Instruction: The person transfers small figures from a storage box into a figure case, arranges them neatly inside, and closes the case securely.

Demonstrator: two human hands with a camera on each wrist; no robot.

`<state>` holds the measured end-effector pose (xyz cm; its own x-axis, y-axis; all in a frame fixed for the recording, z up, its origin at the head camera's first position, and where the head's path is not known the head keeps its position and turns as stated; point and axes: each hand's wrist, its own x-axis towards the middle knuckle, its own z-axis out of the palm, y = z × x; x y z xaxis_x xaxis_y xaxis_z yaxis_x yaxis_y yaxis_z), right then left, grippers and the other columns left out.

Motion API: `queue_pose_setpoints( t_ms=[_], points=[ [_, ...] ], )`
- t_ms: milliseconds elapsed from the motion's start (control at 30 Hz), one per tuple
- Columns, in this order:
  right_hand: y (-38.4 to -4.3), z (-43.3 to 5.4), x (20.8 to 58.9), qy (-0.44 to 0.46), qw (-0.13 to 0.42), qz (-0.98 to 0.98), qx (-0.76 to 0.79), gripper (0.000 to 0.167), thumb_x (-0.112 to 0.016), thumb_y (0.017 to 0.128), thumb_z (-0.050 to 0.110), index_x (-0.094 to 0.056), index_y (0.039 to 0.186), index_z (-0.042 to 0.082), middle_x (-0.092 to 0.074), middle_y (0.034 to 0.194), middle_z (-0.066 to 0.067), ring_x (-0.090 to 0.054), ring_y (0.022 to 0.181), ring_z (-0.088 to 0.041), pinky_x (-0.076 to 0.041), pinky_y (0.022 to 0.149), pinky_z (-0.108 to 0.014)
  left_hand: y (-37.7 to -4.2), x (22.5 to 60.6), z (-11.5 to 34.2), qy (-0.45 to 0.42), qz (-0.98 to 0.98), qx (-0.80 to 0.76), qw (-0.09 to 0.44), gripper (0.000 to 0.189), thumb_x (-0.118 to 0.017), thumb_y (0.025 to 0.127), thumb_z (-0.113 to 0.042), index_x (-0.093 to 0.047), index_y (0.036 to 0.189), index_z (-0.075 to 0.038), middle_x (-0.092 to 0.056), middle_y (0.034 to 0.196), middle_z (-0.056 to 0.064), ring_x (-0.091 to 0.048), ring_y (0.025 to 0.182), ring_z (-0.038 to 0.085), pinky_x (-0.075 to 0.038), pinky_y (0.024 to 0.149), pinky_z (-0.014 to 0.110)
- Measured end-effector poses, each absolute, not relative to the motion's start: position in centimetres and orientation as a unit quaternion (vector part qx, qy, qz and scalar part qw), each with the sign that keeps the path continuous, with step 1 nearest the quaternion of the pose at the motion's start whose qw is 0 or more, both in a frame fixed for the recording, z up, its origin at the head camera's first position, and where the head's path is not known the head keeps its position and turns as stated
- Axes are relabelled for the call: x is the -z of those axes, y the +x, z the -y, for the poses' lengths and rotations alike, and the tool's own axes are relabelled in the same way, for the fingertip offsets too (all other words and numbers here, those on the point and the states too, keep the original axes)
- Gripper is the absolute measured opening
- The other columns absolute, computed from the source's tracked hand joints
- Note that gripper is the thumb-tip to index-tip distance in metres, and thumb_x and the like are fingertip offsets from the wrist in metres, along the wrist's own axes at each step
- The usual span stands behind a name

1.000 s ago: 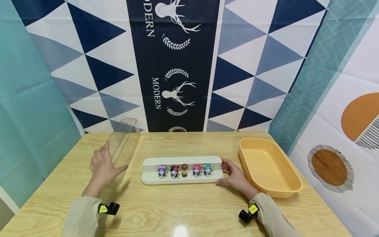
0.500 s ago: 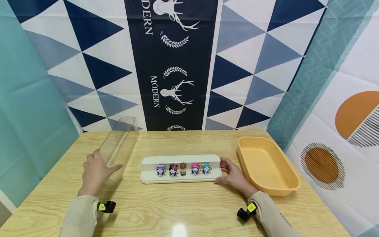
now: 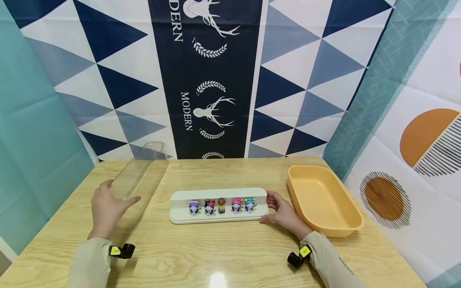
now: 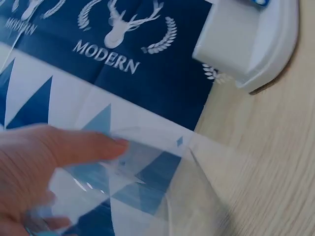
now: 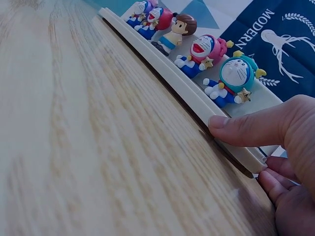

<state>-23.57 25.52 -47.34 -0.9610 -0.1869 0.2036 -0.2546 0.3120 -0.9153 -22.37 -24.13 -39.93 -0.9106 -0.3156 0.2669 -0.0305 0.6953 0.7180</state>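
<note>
My left hand holds the near end of a long clear plastic cover, its thumb and fingers spread around it. In the left wrist view the cover is see-through and its edges are hard to make out. A white display stand with a raised back step lies lengthwise across the middle of the table. Several small figurines stand in a row on it, among them one with a teal hood and one with brown hair. At the stand's right end my right hand grips it, thumb on the front edge.
A yellow-orange plastic basin stands on the wooden table, just right of my right hand. A patterned cloth hangs behind the table, with more cloth on both sides.
My left hand has moved left and slightly nearer, with the clear cover's near end following it. The right hand keeps its hold on the stand, and the figurines stay in place.
</note>
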Motion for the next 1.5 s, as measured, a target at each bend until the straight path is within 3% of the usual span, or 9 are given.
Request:
queue_pose_setpoints(
  t_ms=[233, 367, 500, 700, 867, 1100, 1300, 1500],
  points=[
    [-24.0, -25.6, 47.3, 0.139, 0.027, 0.807, -0.573, 0.094, -0.089, 0.065, -0.008, -0.039, 0.144, -0.011, -0.053, 0.133, -0.028, -0.054, 0.120, -0.040, -0.048, 0.101, -0.029, -22.7, 39.6, 24.9, 0.144, 0.826, 0.486, 0.246, 0.101, -0.088, 0.074, -0.018, -0.028, 0.154, -0.003, -0.039, 0.150, 0.023, -0.040, 0.132, 0.043, -0.041, 0.100, 0.055],
    [-24.1, -25.6, 47.3, 0.136, 0.026, 0.806, -0.575, 0.094, -0.089, 0.064, -0.008, -0.039, 0.143, -0.011, -0.053, 0.132, -0.028, -0.054, 0.120, -0.040, -0.048, 0.100, -0.027, -22.8, 39.7, 25.3, 0.176, 0.799, 0.520, 0.245, 0.103, -0.088, 0.075, -0.018, -0.026, 0.157, -0.013, -0.039, 0.152, 0.011, -0.042, 0.133, 0.031, -0.043, 0.095, 0.037],
    [-24.0, -25.6, 47.3, 0.139, 0.026, 0.808, -0.571, 0.094, -0.089, 0.064, -0.008, -0.039, 0.143, -0.012, -0.053, 0.132, -0.029, -0.054, 0.119, -0.040, -0.049, 0.100, -0.026, -22.7, 39.6, 25.5, 0.184, 0.771, 0.558, 0.245, 0.104, -0.089, 0.074, -0.013, -0.027, 0.157, -0.022, -0.042, 0.146, 0.001, -0.042, 0.127, 0.017, -0.040, 0.086, 0.021],
    [-24.0, -25.3, 47.2, 0.125, 0.029, 0.812, -0.570, 0.093, -0.089, 0.064, -0.008, -0.040, 0.143, -0.011, -0.054, 0.131, -0.028, -0.055, 0.118, -0.038, -0.049, 0.100, -0.029, -22.6, 38.7, 26.0, 0.146, 0.713, 0.642, 0.242, 0.101, -0.088, 0.072, 0.000, -0.031, 0.151, -0.028, -0.050, 0.133, -0.014, -0.043, 0.117, 0.003, -0.041, 0.081, 0.009],
    [-23.8, -25.1, 47.5, 0.127, 0.022, 0.808, -0.575, 0.093, -0.089, 0.064, -0.008, -0.040, 0.142, -0.013, -0.054, 0.131, -0.028, -0.055, 0.118, -0.037, -0.049, 0.100, -0.030, -22.2, 38.2, 26.2, 0.075, 0.657, 0.709, 0.244, 0.104, -0.084, 0.069, 0.014, -0.030, 0.150, -0.025, -0.055, 0.131, -0.010, -0.045, 0.119, 0.007, -0.048, 0.077, 0.008],
    [-23.4, -25.1, 47.7, 0.126, 0.027, 0.817, -0.562, 0.093, -0.090, 0.063, -0.006, -0.041, 0.141, -0.014, -0.055, 0.129, -0.028, -0.057, 0.116, -0.037, -0.050, 0.099, -0.030, -22.3, 38.4, 24.9, -0.057, 0.582, 0.776, 0.237, 0.097, -0.065, 0.071, 0.033, -0.032, 0.144, -0.020, -0.063, 0.123, -0.007, -0.053, 0.113, 0.008, -0.056, 0.078, 0.016],
    [-23.4, -25.4, 47.4, 0.122, 0.025, 0.821, -0.558, 0.091, -0.090, 0.064, -0.006, -0.041, 0.142, -0.012, -0.055, 0.130, -0.028, -0.057, 0.117, -0.039, -0.051, 0.099, -0.031, -23.2, 38.9, 23.2, -0.170, 0.539, 0.798, 0.210, 0.095, -0.056, 0.069, 0.037, -0.033, 0.145, -0.015, -0.066, 0.122, -0.001, -0.059, 0.109, 0.012, -0.057, 0.084, 0.023],
    [-23.5, -25.5, 47.1, 0.121, 0.023, 0.819, -0.560, 0.091, -0.090, 0.064, -0.006, -0.042, 0.142, -0.012, -0.054, 0.131, -0.028, -0.056, 0.118, -0.039, -0.050, 0.101, -0.034, -24.5, 38.6, 21.7, -0.239, 0.534, 0.794, 0.164, 0.098, -0.057, 0.067, 0.035, -0.031, 0.149, -0.012, -0.063, 0.125, 0.003, -0.057, 0.113, 0.015, -0.057, 0.088, 0.026]
  ],
)
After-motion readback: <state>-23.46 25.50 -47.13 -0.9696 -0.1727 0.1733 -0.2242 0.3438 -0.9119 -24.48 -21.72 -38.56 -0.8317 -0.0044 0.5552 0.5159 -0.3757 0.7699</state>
